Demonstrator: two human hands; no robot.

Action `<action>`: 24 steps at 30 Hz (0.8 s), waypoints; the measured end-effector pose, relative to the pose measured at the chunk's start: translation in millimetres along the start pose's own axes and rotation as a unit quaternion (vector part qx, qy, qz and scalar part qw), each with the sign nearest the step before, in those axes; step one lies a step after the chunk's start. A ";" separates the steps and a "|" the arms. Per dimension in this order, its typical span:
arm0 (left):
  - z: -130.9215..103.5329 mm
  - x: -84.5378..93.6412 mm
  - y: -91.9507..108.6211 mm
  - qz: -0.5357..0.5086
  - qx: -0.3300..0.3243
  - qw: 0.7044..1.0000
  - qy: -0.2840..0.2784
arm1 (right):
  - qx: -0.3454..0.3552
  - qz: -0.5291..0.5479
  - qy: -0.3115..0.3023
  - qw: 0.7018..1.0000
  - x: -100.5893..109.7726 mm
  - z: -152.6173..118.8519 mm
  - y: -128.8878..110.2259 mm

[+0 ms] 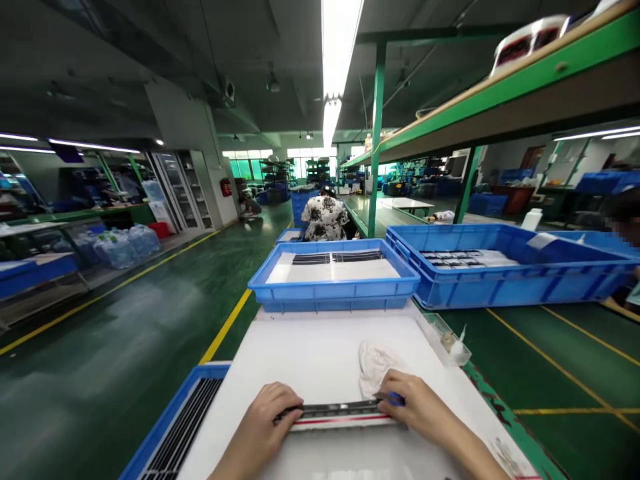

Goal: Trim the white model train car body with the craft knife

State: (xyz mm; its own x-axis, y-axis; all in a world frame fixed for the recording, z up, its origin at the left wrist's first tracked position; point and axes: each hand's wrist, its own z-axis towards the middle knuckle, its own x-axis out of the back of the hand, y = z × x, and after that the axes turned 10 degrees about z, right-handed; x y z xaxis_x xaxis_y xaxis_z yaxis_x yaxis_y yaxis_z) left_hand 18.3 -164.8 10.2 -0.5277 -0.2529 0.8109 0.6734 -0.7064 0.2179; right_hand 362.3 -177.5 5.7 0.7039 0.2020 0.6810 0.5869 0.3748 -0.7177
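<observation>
A long, narrow black strip (335, 409) lies crosswise on the white work surface, with a red line on a white band (340, 420) along its near side. My left hand (267, 420) is closed on the strip's left end, thumb and fingers pinching it. At the strip's right end, my right hand (413, 403) is closed around a small tool with a blue part (397, 399) and a dark tip pointing left. The tool's kind cannot be made out, and my fingers hide part of it. A crumpled white cloth (374, 367) lies just beyond my right hand.
Beyond the white board (305, 340) stands a blue tray (335, 293) with black strips. A larger blue bin (510, 283) is at right, another strip-filled tray (187, 407) at lower left. A clear box (445, 337) holds a bottle. Overhead runs a green shelf (500, 100); a person (325, 217) sits ahead.
</observation>
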 end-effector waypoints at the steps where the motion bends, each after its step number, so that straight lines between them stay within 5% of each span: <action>1: -0.4 1.2 -0.4 0.000 0.001 1.000 0.001 | -0.003 0.002 0.001 1.000 -0.3 0.5 -0.7; 10: -3.9 8.0 -1.3 -0.028 0.016 0.999 -0.006 | -0.106 0.093 0.022 0.990 6.0 -6.1 0.4; 17: -4.8 5.8 -6.3 -0.059 0.038 0.997 -0.011 | -0.259 0.201 0.070 0.942 -0.3 -15.8 10.5; 24: -3.2 1.4 -1.9 -0.091 0.054 0.994 -0.027 | -0.338 0.297 0.090 0.889 0.0 -31.6 3.8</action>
State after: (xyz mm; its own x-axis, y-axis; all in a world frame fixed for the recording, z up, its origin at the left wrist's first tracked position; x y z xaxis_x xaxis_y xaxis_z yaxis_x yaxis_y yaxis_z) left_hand 14.7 -165.9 9.1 -0.6197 -0.0893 0.7797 0.6223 -0.6614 0.4188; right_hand 377.2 -204.6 -1.6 0.9866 0.0121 0.1627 0.1544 -0.3907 -0.9075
